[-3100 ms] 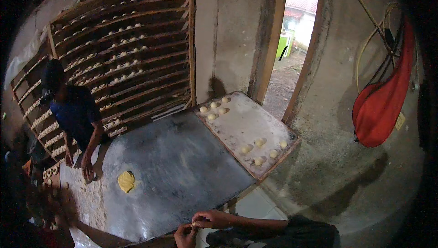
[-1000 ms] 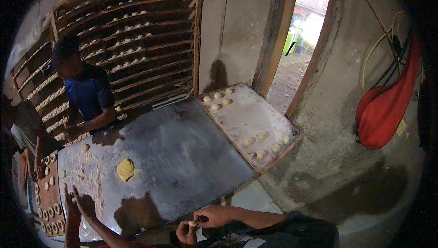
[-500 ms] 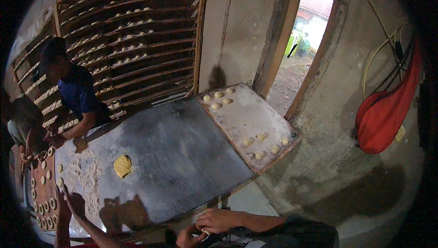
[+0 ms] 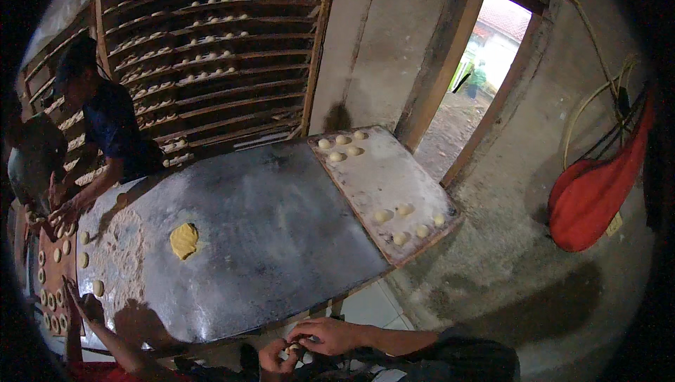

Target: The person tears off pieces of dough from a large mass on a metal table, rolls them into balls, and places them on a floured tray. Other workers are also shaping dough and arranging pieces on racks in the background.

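Low in the view, at the near side of the table, my right hand point(image 4: 327, 335) and my left hand point(image 4: 275, 361) meet. Their fingers pinch a small pale piece of dough point(image 4: 292, 349), mostly covered by the fingertips. Beyond them lies the grey tabletop point(image 4: 281, 227), with a yellow, soft-looking lump point(image 4: 184, 240) on it. To the right, a floured board point(image 4: 369, 178) carries several round dough balls point(image 4: 401, 238) in two groups.
At the lower left, a red-sleeved person's hand point(image 4: 90, 308) reaches over the table edge. Two people stand at the far left, beside a brown board point(image 4: 49, 259) of dough rings. Scattered flour point(image 4: 123, 248) lies nearby. A wooden rack point(image 4: 309, 86) holds dough pieces; a red bag point(image 4: 590, 202) hangs right.
My hands still work together, their fingers shifted around the dough piece. At the left, the red-sleeved person's hands have moved apart and another dough ball shows beside them. The view has shifted slightly.
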The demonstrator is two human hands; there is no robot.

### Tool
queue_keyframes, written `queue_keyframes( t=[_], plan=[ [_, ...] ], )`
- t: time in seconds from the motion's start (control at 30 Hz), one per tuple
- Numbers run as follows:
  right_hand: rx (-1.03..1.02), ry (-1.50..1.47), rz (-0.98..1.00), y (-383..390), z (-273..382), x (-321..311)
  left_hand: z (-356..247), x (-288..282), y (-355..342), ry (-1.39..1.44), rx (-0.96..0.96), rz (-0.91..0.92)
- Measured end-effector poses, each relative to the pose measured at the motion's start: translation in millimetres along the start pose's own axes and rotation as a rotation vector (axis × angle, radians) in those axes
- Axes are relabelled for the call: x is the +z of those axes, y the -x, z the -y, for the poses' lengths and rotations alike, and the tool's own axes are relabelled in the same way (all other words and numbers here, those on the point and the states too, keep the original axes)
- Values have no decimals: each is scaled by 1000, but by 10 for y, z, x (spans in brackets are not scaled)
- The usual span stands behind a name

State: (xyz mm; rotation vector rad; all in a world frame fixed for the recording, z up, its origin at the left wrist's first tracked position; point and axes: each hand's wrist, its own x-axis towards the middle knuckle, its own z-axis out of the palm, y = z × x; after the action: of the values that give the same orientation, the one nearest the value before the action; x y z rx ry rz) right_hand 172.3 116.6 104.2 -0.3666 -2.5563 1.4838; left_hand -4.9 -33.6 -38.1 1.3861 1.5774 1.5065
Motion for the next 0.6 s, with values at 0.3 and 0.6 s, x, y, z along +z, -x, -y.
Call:
queue_keyframes(
  t=[0.3, 0.6],
  plan=[
    [120, -8, 85, -15, -27, -26, -190, -6, -186, -356, 230, -16],
    [158, -36, 185, -13, -12, -280, -689, 54, -450, -172, -139, 32]
  ],
)
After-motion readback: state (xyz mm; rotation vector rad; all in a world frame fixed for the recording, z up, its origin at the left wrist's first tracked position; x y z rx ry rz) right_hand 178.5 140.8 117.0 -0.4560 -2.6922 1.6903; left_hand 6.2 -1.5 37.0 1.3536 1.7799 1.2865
